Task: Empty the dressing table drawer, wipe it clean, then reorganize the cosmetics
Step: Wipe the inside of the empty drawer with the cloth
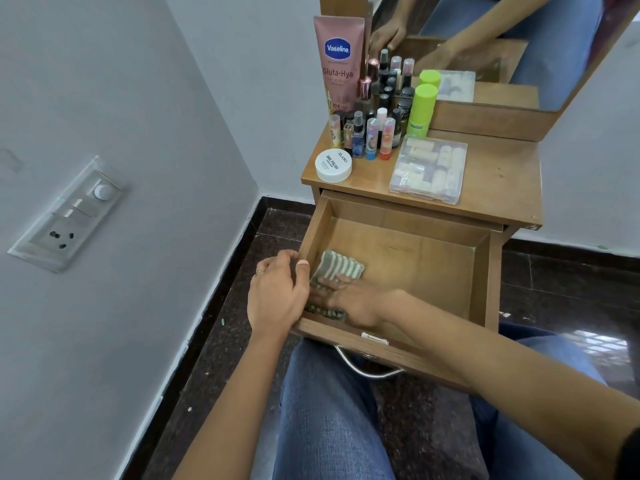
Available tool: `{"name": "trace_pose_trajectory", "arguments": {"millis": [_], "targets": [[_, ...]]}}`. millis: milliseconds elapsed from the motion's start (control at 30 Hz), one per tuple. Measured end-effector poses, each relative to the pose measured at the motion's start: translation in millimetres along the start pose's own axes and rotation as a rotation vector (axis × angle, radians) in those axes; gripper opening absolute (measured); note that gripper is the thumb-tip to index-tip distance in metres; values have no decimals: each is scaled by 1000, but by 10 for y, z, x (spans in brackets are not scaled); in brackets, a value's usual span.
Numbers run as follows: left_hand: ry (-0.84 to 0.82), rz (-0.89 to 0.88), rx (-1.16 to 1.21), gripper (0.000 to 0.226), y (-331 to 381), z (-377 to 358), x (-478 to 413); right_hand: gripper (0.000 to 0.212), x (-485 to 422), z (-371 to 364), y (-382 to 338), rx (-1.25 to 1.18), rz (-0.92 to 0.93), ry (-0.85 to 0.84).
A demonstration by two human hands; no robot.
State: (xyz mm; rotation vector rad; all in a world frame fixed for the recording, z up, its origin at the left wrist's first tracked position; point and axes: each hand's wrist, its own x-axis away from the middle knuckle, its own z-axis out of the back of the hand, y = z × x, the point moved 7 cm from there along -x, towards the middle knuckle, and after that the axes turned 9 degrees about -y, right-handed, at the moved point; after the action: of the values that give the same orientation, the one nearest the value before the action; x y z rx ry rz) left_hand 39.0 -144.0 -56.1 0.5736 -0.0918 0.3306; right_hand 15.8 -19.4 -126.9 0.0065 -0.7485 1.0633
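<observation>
Striped cloth [341, 268] partly under right hand [353, 301], drawer [482, 271] corner behind left hand [277, 292], labels on bottles [372, 138] unreadable

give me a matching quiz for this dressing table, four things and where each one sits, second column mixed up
1 striped cloth
2 white jar
3 clear box
4 pink tube

a standing at the tabletop's back left
b in the drawer
c tabletop front, right of the jar
d tabletop front left corner

Pairs: 1-b, 2-d, 3-c, 4-a

The wooden tabletop [502, 168] is occupied by a lotion tube [341, 60], clustered small bottles [374, 133], a green-capped bottle [421, 110], a white jar [333, 165] and a clear box [429, 169].
</observation>
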Motion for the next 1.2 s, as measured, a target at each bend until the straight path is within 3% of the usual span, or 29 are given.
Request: {"name": "trace_pose_trajectory", "arguments": {"millis": [167,500,633,800,900,1100,1200], "targets": [[-5,-7,3,39,-11,-1,10,80,116,236,141,80,-13,104],[9,-26,8,36,26,28,17,68,-45,375,599,53,-396,185],[6,-24,2,37,45,26,16,62,-120,466,672,-83,-586,209],[-2,-20,1,37,18,7,6,76,-254,487,596,-175,-749,213],[1,-16,6,37,31,19,17,70,-240,544,559,-110,-716,156],[12,-25,13,35,33,31,13,70,-54,258,189,121,-399,28],[10,-25,7,36,52,34,27,62,-59,144,130,110,-407,57]]}}
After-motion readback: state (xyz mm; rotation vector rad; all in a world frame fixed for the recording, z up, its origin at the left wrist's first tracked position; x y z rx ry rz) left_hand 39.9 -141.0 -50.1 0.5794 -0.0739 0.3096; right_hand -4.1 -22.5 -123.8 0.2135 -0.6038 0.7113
